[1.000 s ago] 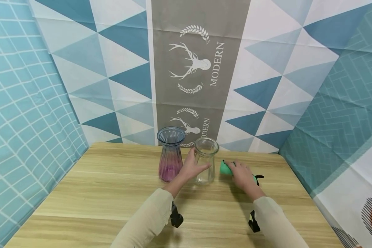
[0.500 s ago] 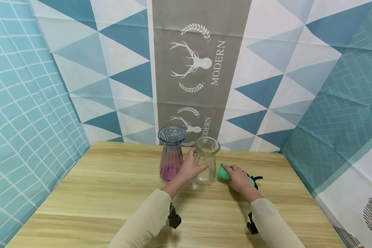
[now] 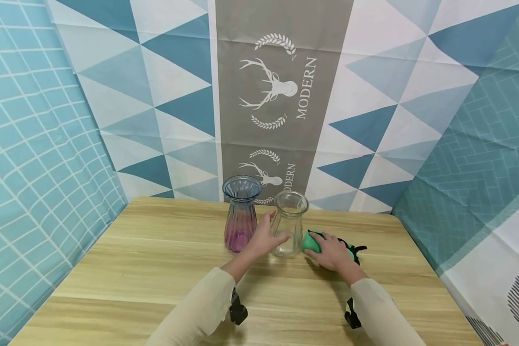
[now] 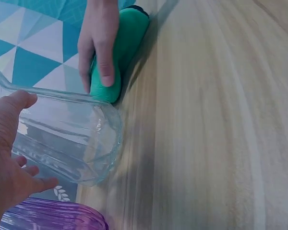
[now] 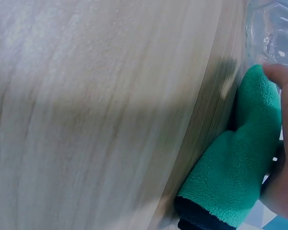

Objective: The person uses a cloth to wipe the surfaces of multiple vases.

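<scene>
My left hand [image 3: 265,238] is at the clear glass vase [image 3: 289,222], thumb at its front and fingers at its left side, spread apart. The vase stands upright; in the left wrist view the thumb [image 4: 23,99] overlaps its wall. A ribbed vase [image 3: 241,216], blue above and purple below, stands just left of it. My right hand [image 3: 330,252] lies over a green fuzzy cloth roll [image 5: 237,163] with a black end and strap. Its fingers rest along the top, and the thumb [image 5: 278,74] is extended by the rounded end, beside the clear vase.
The wooden table [image 3: 155,269] reaches back to a patterned fabric wall [image 3: 281,96]. Blue tiled fabric [image 3: 47,120] hangs on the left, teal fabric [image 3: 480,158] on the right. Black wrist cameras [image 3: 238,307] hang below both sleeves.
My right hand has shifted the green cloth roll left, close to the clear vase, and its thumb has spread outward. The left hand has stayed by the vase, easing slightly lower.
</scene>
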Demonstrator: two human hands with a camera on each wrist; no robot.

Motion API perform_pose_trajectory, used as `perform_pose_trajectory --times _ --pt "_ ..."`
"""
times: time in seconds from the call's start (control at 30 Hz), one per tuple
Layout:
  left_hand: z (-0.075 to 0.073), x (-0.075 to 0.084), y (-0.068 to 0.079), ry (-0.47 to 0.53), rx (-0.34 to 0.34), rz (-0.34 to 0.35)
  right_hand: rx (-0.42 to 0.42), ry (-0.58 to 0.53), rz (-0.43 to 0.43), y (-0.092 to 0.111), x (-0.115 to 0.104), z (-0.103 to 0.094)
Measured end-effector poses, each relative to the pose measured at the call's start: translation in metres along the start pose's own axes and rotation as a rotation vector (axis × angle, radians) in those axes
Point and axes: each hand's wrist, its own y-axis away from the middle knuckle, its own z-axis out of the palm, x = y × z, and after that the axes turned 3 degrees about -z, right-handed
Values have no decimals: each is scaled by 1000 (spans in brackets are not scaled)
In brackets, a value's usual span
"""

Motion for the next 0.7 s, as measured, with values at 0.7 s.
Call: perform_pose_trajectory --times 0.7 --pt "-18 -3 42 -96 -12 26 200 -81 22 -4 8 -26"
